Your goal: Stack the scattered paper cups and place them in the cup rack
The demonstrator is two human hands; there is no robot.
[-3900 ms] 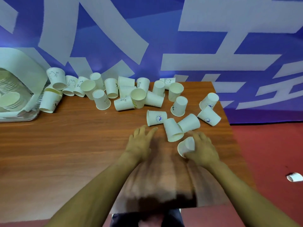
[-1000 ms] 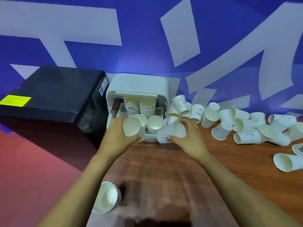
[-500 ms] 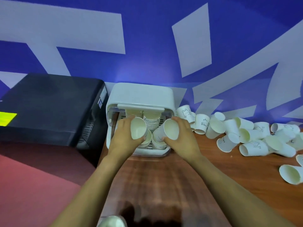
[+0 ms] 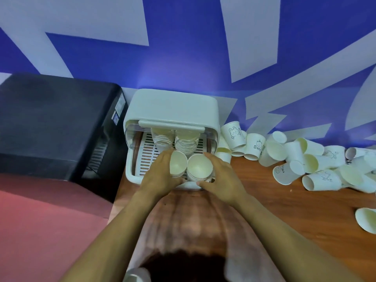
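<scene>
White paper cups, plain cream inside: I see left hand (image 4: 160, 176) gripping one cup (image 4: 178, 163), right hand (image 4: 221, 180) gripping another (image 4: 199, 166), both over the rack (image 4: 173, 110) tray's front.

The wooden table (image 4: 284, 216) carries the white cup rack (image 4: 173, 110) and scattered paper cups (image 4: 321, 181).

The white rack (image 4: 173, 106) sits at centre frame, its front open over a slatted tray. Two stacks (image 4: 184, 142) of cups stand at its back. Two more stacks lie at its front, mouths toward the camera: left (image 4: 178, 162), right (image 4: 199, 166). Loose white cups (image 4: 317, 165) lie jumbled at right, mostly on their sides.
</scene>
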